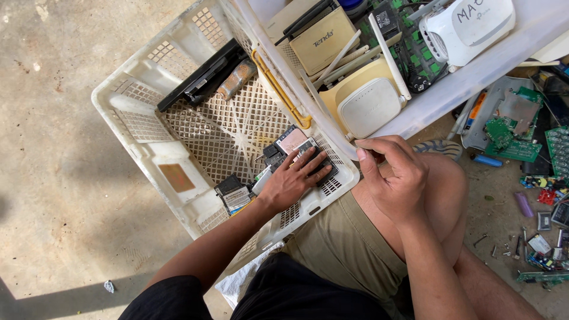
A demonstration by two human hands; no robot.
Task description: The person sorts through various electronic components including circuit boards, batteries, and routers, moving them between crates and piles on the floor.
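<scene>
Head view: a seated person in khaki shorts leans over a white lattice crate (142, 112) set on a concrete floor.
Left hand: the left hand (290, 181) reaches down into the crate, palm down, fingers (313, 161) spread and laid flat on a dark flat device (320, 163); it presses on it rather than closing around it.
Dark flat device: it lies under the left fingertips in the crate's near corner, beside the crate wall.
Pinkish panel: a small pinkish rectangular piece (291, 139) lies just beyond the left fingertips, touching the dark parts around it.
Black pack: a small black pack with a white label (235, 194) lies just beside the left wrist, on the thumb side.
Right hand: the right hand (391, 178) hovers above the knee, fingers curled inward and narrow, thumb (364, 169) bent toward the forefinger; I cannot tell whether anything is pinched between them.
Clear bin: the rim of a clear plastic bin (474, 74) runs just beyond the right fingertips; the bin holds white routers with antennas.
White router: a rounded white router (370, 106) sits in the bin just above the right knuckles.
Black bar: a long black flat unit (201, 77) lies at the crate's far end, well apart from both hands.
Circuit boards: green boards (510, 133) and loose small parts lie on the floor, well to the outer side of the right hand.
</scene>
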